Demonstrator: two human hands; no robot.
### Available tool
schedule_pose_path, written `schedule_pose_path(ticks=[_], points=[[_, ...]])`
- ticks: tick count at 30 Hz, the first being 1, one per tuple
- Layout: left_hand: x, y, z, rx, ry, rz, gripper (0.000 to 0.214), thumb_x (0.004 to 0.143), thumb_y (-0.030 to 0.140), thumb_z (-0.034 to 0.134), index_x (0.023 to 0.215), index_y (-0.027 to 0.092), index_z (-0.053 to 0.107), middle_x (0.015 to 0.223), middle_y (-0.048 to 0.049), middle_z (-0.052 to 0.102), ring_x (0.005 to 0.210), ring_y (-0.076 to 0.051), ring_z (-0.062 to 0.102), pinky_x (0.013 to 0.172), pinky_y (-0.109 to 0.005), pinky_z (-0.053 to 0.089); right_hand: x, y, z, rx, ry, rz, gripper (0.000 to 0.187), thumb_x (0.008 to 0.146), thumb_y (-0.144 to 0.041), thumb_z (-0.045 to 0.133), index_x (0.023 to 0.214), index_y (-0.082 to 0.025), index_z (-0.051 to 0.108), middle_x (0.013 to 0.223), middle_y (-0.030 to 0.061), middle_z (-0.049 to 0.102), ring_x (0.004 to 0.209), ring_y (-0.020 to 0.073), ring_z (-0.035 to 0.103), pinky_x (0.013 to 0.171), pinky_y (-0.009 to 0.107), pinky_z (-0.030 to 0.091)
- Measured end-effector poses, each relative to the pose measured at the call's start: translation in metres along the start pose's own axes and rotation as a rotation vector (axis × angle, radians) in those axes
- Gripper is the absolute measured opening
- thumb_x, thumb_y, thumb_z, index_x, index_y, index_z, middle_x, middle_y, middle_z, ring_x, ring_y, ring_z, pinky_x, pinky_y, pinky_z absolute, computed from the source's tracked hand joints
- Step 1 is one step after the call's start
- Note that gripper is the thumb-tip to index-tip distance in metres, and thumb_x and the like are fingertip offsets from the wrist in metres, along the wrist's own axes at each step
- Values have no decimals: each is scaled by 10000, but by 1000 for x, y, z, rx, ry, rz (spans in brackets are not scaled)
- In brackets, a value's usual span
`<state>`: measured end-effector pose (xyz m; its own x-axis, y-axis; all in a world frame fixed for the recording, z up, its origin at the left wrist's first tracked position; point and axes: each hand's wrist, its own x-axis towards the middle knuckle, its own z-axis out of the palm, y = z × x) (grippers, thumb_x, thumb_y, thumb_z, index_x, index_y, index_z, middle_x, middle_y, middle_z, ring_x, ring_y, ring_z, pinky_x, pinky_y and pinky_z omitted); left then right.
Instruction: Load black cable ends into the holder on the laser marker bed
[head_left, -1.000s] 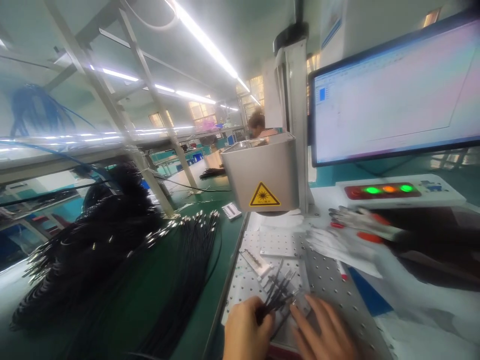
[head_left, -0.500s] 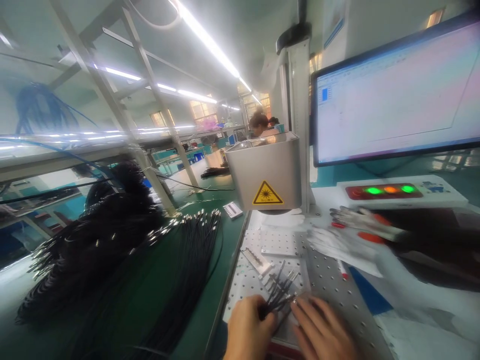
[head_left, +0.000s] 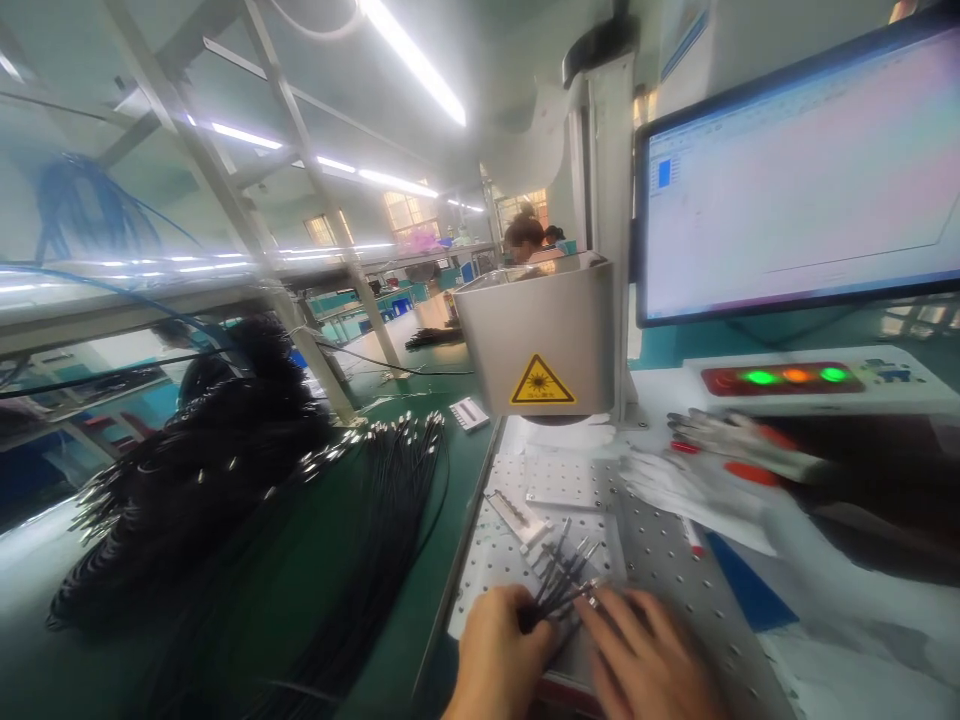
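My left hand is closed round a small bunch of black cables with silvery metal ends, which fan out away from me over the perforated metal plate. Beside it on the right, my right hand has its bent fingers at the bunch, with a metal cable end at the fingertips; its thumb is partly hidden. Just beyond the cable ends lies a pale slotted fixture on the perforated plate. A marking-machine head with a yellow laser warning sign hangs above the plate's far end.
A long bundle of black cables lies on the green table at left, near a large heap of coiled cables. On the right are work gloves, a red-tipped marker, a panel with lit buttons and a monitor.
The view has shifted slightly, so the scene sits a little to the right. My left hand keeps its grip on the cables; my right fingers have moved slightly at the cable ends.
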<state>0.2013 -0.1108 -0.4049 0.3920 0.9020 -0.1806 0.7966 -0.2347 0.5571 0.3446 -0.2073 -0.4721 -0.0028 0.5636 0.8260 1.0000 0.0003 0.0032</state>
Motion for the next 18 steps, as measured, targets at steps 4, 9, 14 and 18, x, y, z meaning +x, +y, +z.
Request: schedule_pose_path(ticks=[4, 9, 14, 18], points=[[-1, 2, -3, -123, -69, -65, 137, 694, 292, 638, 665, 160, 614, 589, 25, 519, 638, -137, 454, 568, -236, 286, -2, -2, 2, 26, -16, 33, 354, 863, -215, 407, 1042, -233, 711, 1066, -9, 655, 906, 190, 486, 762, 284, 399], [1, 0, -1, -248, -111, -63, 206, 684, 321, 643, 597, 171, 533, 530, 50, 426, 586, -113, 395, 540, -239, 265, -11, 1, 9, 37, -73, 13, 340, 849, -232, 469, 1104, -224, 693, 1195, -39, 627, 939, 201, 484, 798, 302, 421], [6, -3, -9, -292, -95, 31, 312, 710, 370, 602, 550, 187, 405, 539, 58, 329, 577, -95, 315, 533, -253, 223, -20, 7, 13, -59, -106, -47, 362, 833, -300, 535, 1169, -278, 666, 1256, -91, 594, 964, 196, 501, 792, 285, 466], [11, -5, -16, -346, -52, 86, 277, 740, 423, 537, 613, 191, 455, 547, 55, 348, 569, -104, 349, 537, -249, 250, -22, 8, 14, -163, -112, -106, 368, 851, -344, 528, 1192, -308, 660, 1263, -93, 587, 955, 180, 530, 736, 248, 504]])
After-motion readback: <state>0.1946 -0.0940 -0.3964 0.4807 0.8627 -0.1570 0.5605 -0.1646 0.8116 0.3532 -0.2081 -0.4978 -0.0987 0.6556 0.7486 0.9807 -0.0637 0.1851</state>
